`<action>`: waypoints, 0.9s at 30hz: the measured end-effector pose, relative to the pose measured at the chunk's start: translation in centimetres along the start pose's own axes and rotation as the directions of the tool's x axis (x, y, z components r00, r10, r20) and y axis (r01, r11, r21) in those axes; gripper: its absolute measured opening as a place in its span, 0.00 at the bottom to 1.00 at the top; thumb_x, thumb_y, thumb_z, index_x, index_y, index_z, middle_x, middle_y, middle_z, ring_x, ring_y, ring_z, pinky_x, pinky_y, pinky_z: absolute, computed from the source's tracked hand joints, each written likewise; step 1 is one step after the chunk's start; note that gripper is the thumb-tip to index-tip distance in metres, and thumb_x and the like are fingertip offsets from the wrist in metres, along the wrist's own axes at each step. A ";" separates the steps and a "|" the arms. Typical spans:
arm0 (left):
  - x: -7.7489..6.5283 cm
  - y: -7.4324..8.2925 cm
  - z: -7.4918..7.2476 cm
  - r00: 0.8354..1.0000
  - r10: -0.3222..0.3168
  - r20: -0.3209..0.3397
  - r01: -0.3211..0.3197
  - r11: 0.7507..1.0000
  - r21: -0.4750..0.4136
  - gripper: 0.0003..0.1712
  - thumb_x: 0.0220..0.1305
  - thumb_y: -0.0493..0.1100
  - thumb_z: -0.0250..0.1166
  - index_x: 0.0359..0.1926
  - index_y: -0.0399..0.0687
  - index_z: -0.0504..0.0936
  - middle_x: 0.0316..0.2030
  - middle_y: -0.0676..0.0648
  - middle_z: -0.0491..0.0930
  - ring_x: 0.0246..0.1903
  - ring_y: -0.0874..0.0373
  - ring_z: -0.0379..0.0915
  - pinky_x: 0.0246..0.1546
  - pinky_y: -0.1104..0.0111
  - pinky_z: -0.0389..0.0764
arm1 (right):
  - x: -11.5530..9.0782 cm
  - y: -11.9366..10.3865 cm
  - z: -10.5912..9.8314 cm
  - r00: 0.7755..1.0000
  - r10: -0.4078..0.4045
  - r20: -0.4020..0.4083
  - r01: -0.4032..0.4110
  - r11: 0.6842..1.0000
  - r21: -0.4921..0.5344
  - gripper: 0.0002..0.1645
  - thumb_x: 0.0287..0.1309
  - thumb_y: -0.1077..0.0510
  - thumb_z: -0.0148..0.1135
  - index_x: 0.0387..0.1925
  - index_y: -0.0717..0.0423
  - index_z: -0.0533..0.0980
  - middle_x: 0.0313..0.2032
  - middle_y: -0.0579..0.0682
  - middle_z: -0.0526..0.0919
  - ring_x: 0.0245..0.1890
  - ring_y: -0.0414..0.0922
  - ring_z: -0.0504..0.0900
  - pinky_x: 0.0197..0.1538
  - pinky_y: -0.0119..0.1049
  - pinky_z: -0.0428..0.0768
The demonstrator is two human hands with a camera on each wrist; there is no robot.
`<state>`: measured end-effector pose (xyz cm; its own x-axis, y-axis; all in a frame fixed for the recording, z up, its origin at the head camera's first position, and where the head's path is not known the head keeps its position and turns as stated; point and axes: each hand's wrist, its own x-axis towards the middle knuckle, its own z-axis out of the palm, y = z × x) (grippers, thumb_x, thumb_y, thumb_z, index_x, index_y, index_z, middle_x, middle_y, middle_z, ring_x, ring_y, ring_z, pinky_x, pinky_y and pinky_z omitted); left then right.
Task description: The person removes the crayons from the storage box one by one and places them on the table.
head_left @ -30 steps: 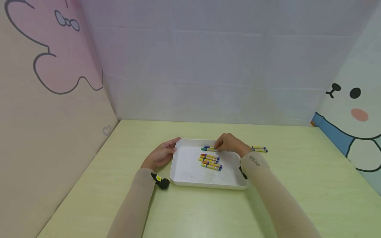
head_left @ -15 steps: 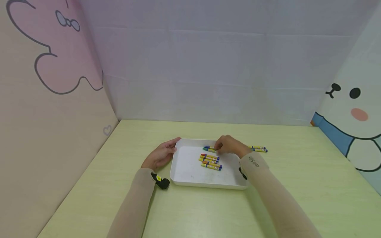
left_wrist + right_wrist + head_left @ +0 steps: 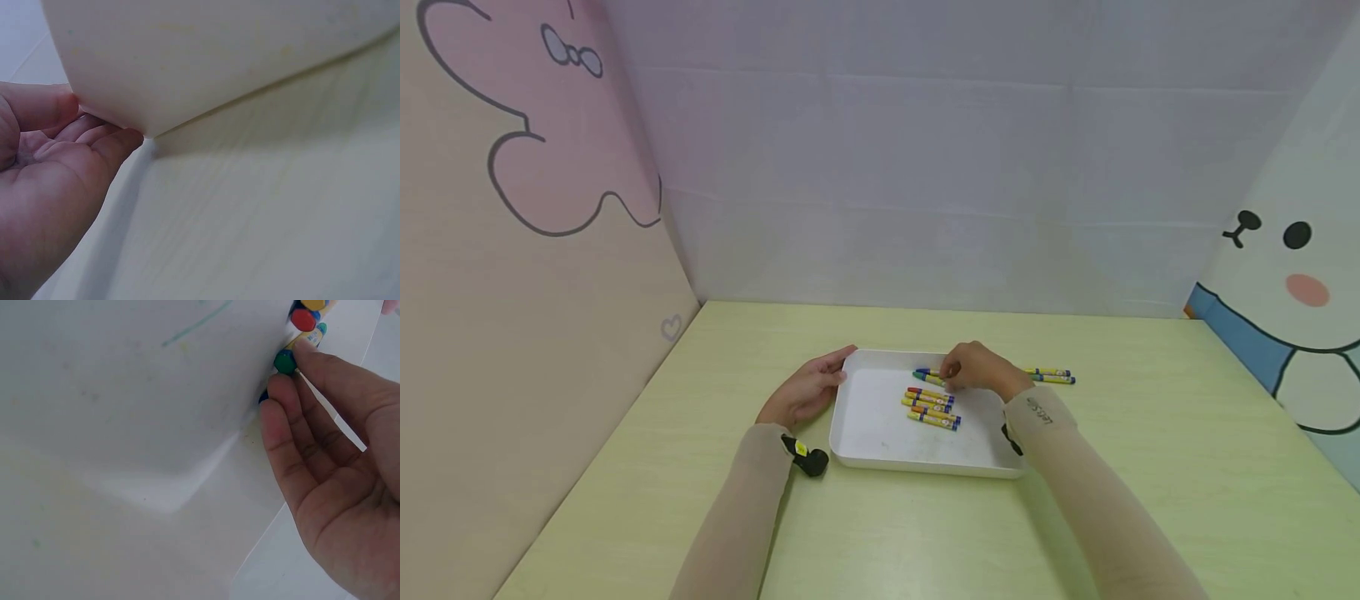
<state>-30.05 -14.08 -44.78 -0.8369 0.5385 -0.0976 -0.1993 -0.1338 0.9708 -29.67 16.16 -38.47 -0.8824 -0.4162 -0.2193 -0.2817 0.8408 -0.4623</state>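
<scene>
In the head view a white tray (image 3: pixel 880 435) lies on the table, with my left hand (image 3: pixel 801 390) gripping its left side. The left wrist view shows that thumb and the fingers of the left hand (image 3: pixel 56 156) on either side of the tray edge (image 3: pixel 156 75). My right hand (image 3: pixel 981 367) reaches over the tray's back right part. Its thumb and fingers pinch a green crayon (image 3: pixel 285 362) in the right wrist view. A blue crayon (image 3: pixel 922 371) lies just behind the green one, mostly covered by the hand. Several crayons (image 3: pixel 932 408) lie side by side mid-tray.
On the table right of the tray lie two more crayons (image 3: pixel 1052 378), partly behind the right wrist. Printed cloth walls (image 3: pixel 880 192) close off the back and both sides of the table (image 3: pixel 895 533). A black wrist camera (image 3: pixel 811 460) sits beside the tray's left side.
The green crayon has turned slightly, its tip shifting a little right, as my right hand dipped a little toward me. The left hand and the tray stay put.
</scene>
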 end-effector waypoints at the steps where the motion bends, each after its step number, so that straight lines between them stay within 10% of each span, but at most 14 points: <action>1: 0.0 0.0 0.0 1.000 0.001 0.000 -0.001 1.000 -0.002 0.34 0.72 0.26 0.41 0.76 0.41 0.45 0.77 0.45 0.37 0.75 0.49 0.35 0.74 0.57 0.45 | 0.0 0.0 0.0 1.000 -0.001 0.000 0.001 1.000 -0.002 0.09 0.56 0.64 0.67 0.40 0.58 0.83 0.39 0.52 0.84 0.36 0.42 0.79 0.43 0.38 0.80; 27: 0.0 0.1 0.1 1.000 0.000 -0.025 0.000 1.000 0.000 0.34 0.72 0.26 0.41 0.75 0.41 0.46 0.77 0.47 0.36 0.75 0.51 0.32 0.74 0.58 0.44 | -0.1 0.3 0.0 0.999 -0.033 0.004 0.033 0.999 0.044 0.09 0.55 0.64 0.66 0.39 0.57 0.85 0.40 0.52 0.85 0.36 0.42 0.81 0.41 0.35 0.81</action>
<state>-29.96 -14.02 -44.66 -0.8495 0.5175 -0.1029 -0.1991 -0.1340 0.9708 -29.62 16.47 -38.61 -0.8711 -0.4449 -0.2077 -0.2934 0.8108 -0.5065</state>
